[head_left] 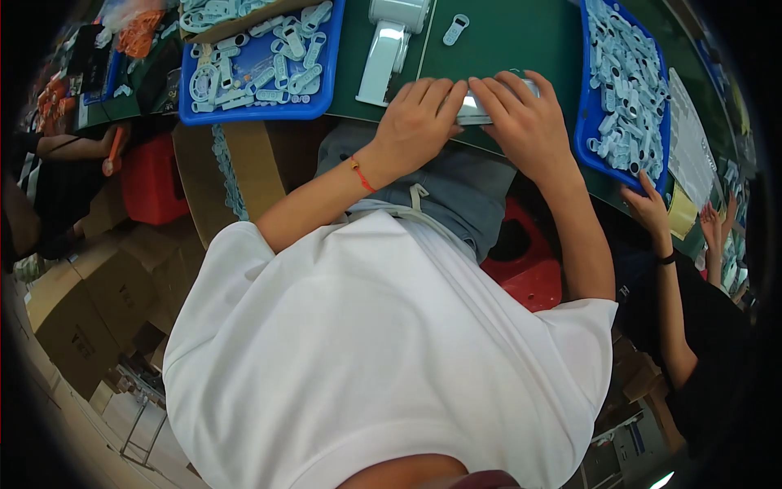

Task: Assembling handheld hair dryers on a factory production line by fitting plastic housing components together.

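Observation:
My left hand point(414, 121) and my right hand point(525, 118) are side by side at the near edge of the green table. Their fingers are curled over a shiny whitish piece point(472, 107); most of it is covered, so its kind cannot be made out. Just left of my left hand lies a white device with a rounded head point(384, 61). Beyond my hands a single pale blue, elongated part with a dark oval point(457, 29) rests on the table point(497, 37).
At the left, a blue tray point(327, 85) holds many pale blue parts, some in a cardboard box. Another full blue tray point(581, 122) stands right, a co-worker's hand point(649, 210) at its near end. Cardboard boxes point(114, 297) and a red stool point(529, 273) are below.

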Tool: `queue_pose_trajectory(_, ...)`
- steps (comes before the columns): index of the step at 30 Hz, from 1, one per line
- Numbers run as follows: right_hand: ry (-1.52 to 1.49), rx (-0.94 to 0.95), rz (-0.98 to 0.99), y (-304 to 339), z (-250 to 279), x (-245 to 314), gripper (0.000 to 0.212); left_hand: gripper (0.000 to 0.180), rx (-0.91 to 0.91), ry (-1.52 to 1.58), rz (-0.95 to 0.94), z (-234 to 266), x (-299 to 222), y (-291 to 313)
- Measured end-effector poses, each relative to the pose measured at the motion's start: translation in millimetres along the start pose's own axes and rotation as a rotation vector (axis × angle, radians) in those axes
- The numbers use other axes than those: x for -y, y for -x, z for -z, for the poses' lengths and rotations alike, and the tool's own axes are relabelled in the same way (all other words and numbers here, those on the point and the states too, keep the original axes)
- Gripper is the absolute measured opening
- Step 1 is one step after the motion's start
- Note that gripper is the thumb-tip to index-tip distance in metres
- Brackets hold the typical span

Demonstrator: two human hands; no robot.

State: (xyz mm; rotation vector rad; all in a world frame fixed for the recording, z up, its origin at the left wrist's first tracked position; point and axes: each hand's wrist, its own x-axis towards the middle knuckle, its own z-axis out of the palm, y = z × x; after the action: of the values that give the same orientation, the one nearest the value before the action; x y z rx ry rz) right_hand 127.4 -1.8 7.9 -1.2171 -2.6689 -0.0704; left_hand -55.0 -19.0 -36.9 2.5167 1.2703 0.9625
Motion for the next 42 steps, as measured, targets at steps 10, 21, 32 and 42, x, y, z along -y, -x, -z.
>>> queue_pose_trajectory(10, -1.775, -0.503, -0.618, 5, 32, 64, 0.078, 0.050, 0.201, 1.560, 0.672, 62, -51, 11)
queue_pose_trajectory(21, -1.764, -0.368, -0.651, 7, 30, 93, 0.054, 0.036, 0.366, 1.180, 0.520, 99, -52, 15)
queue_pose_trajectory(32, -1.717, -0.382, -0.731, 13, 31, 108, 0.050, 0.018, 0.436, 1.080, 0.624, 107, -56, 23)
queue_pose_trajectory(42, -1.513, -0.435, -0.618, 24, 30, 115, 0.058, 0.038, 0.481, 0.525, 0.366, 109, -62, 27)
